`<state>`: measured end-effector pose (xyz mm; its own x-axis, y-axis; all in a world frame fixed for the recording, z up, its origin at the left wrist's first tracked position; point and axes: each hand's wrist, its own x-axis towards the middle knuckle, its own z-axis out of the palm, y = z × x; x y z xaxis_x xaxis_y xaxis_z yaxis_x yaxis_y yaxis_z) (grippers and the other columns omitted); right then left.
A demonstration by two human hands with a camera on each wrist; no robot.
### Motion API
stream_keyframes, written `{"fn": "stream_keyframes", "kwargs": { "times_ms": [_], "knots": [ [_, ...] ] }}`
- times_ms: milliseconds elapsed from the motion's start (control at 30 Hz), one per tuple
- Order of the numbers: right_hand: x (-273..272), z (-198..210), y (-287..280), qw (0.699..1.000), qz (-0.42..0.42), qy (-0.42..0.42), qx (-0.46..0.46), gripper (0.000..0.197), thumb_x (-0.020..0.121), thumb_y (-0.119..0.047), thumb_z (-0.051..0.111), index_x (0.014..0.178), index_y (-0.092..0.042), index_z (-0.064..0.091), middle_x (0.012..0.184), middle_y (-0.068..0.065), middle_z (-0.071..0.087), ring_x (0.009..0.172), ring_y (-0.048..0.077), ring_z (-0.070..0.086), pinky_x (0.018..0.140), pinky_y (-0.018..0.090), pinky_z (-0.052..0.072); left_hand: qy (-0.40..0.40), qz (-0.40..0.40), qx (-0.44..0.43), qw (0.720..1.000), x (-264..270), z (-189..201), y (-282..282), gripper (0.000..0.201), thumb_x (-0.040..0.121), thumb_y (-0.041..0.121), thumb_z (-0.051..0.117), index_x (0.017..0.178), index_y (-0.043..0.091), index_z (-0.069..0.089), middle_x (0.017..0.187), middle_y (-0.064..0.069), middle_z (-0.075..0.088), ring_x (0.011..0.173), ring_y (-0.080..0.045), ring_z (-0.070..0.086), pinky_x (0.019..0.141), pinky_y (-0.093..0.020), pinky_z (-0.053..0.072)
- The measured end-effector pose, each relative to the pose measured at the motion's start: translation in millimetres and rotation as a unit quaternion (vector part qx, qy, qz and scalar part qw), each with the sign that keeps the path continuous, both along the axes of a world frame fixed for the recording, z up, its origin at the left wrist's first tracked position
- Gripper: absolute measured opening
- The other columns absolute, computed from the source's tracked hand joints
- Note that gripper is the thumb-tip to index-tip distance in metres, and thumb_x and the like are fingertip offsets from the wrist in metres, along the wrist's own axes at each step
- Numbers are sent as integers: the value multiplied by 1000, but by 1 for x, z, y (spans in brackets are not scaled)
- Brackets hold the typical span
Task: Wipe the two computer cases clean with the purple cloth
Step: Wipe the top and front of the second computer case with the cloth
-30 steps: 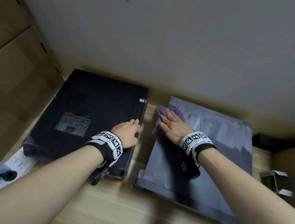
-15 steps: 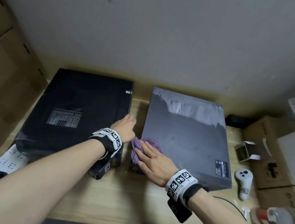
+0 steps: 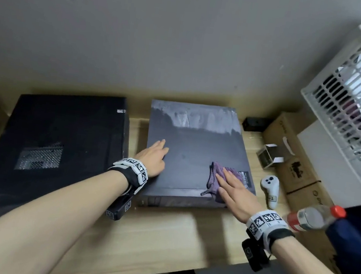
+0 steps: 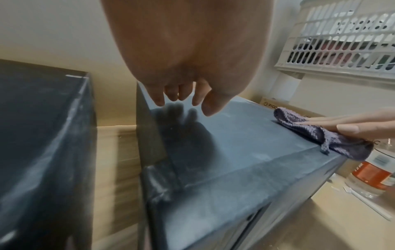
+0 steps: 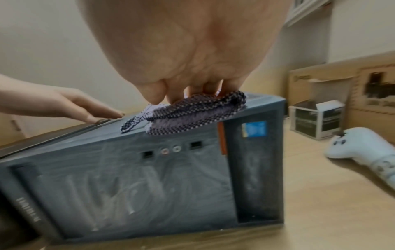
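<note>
Your right hand [image 3: 235,194]: fingers straight, together, pressing purple cloth [image 3: 220,177] flat on grey computer case [image 3: 192,152], near-right corner; cloth tail overhangs front edge below your fingertips. Your left hand [image 3: 152,157]: fingers extended, loosely spread, resting on same lid at its left edge. Cloth soft, light, bunches easily: keep your palm flat on its middle. Case stiff, likely heavy. Half a second ago cloth lay at near-left corner; left hand was on black computer case [image 3: 58,143].
</note>
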<state>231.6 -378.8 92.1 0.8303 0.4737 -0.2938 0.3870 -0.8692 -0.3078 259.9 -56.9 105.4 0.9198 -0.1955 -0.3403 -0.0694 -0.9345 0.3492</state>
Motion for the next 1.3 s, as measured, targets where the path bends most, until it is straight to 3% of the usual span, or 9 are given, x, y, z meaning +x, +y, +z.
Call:
{"fn": "stream_keyframes", "kwargs": {
  "times_ms": [200,367,600,833,1033,1300],
  "knots": [
    [25,4,-7,997,-72,16,-16,55,107,-40,25,157,-22,15,165,1,-1,152,14,-3,120,26,-4,-15,-62,52,997,30,0,-31,56,98,28,40,150,13,27,162,-12,6,149,-25,10,115,-45,27],
    [63,3,-2,995,-98,23,-14,56,107,-39,25,157,-19,16,166,5,-1,152,17,-2,121,28,-4,14,-73,75,994,53,-5,-52,71,95,50,43,154,24,15,163,-5,-6,150,-21,-1,118,-52,15],
    [124,-1,-4,995,-95,41,-9,57,106,-42,23,158,-20,14,166,5,-2,152,17,-4,123,33,-2,17,-100,104,989,86,-13,-62,101,79,70,56,155,30,4,162,-3,-16,149,-19,-13,117,-59,7],
    [186,-3,4,996,-82,40,-1,57,106,-41,23,157,-18,15,165,8,-2,152,19,-4,123,32,-3,81,-118,131,981,114,-7,-77,122,68,60,75,154,32,-7,160,-4,-21,147,-22,-23,111,-68,-2],
    [242,-7,15,995,-73,58,-20,59,105,-43,22,157,-17,13,165,9,-6,152,20,-5,123,35,-1,142,-100,100,980,119,-8,-82,128,67,45,83,152,33,-12,157,-1,-32,145,-22,-28,109,-72,3],
    [279,-3,26,996,-64,34,-59,57,106,-40,22,157,-17,15,165,11,-1,152,22,-2,120,35,-1,155,-97,108,977,119,-5,-85,129,67,42,84,152,34,-11,157,1,-31,145,-21,-27,109,-73,7]
  ]
}}
